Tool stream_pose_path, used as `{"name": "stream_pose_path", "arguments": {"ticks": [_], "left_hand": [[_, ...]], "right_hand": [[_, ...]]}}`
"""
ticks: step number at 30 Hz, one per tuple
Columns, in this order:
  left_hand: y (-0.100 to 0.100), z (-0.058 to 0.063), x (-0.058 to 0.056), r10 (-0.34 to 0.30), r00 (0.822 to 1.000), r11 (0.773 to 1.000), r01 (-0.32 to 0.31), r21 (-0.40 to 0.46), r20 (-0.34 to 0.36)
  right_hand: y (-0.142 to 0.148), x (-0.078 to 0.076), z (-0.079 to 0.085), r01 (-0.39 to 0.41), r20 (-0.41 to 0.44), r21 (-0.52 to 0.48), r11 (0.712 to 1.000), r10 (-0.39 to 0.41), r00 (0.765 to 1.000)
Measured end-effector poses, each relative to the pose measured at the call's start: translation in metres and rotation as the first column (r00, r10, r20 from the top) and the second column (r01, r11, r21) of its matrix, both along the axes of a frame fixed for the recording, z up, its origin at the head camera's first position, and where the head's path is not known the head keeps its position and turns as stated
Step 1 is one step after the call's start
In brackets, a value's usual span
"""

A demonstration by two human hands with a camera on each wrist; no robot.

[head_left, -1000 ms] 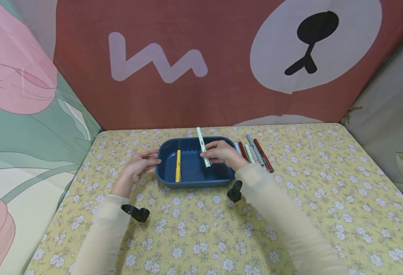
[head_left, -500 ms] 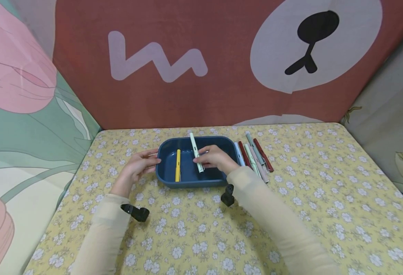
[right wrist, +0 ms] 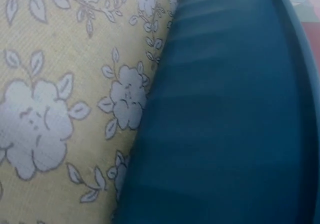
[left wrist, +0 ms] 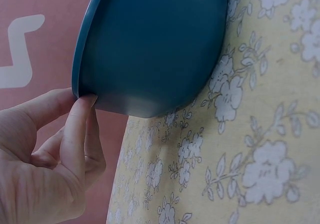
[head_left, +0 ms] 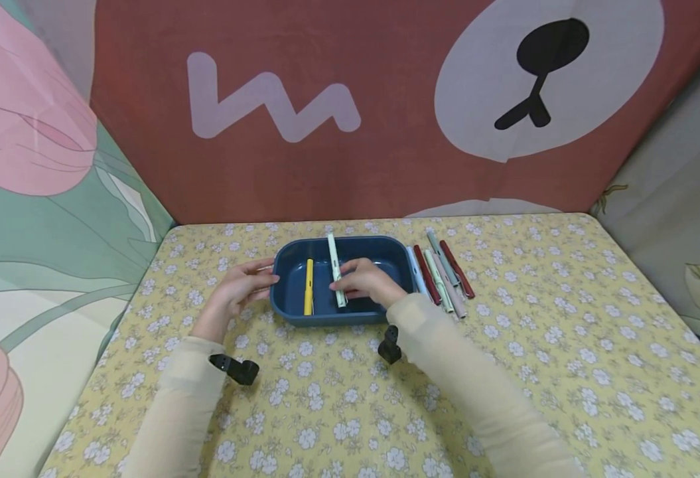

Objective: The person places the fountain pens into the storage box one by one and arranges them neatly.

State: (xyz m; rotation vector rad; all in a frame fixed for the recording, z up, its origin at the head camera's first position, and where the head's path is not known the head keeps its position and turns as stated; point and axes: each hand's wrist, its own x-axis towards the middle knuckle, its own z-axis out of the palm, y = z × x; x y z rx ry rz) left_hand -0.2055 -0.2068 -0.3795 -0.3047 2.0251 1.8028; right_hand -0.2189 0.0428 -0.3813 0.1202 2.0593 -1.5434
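Observation:
A dark blue rectangular container (head_left: 314, 321) with rounded corners stands on the table. At its left end my left hand (head_left: 241, 287) pinches the rim between thumb and fingers; the left wrist view shows that same grip on the container (left wrist: 155, 48) up close. My right hand (head_left: 369, 281) holds a pale mint pen (head_left: 334, 257) by its lower part, inside the container, with the pen's top at the back rim. Left of that pen, a yellow pen (head_left: 309, 285) lies in the container. The right wrist view has only the container's outer wall (right wrist: 225, 108) and tablecloth, no hand.
Right of the container lie several pens side by side: a light blue pen (head_left: 419, 272), a dark red pen (head_left: 427, 275), a mint pen (head_left: 440, 282), a grey pen (head_left: 442, 257) and another red pen (head_left: 457, 271) among them. A flowered cloth (head_left: 302, 411) covers the table.
My right hand has moved left and slightly nearer with the mint pen, lowering it into the container beside the yellow pen. My left hand has stayed at the rim.

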Motion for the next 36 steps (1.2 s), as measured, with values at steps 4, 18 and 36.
{"name": "stream_pose_path", "arguments": {"ticks": [4,18,36], "left_hand": [[0.0,0.0,0.0,0.004,1.0,1.0,-0.004,-0.003,0.001],[0.0,0.0,0.0,-0.002,1.0,1.0,0.002,-0.012,0.005],[0.0,0.0,-0.001,0.002,1.0,1.0,-0.001,-0.01,0.009]], "right_hand": [[-0.001,0.001,-0.001,-0.005,0.001,-0.001,1.0,0.005,1.0],[-0.006,0.005,-0.005,-0.026,0.002,0.04,0.999,0.026,1.0],[-0.015,0.007,-0.011,-0.034,0.014,0.048,0.998,0.033,0.999]]}}
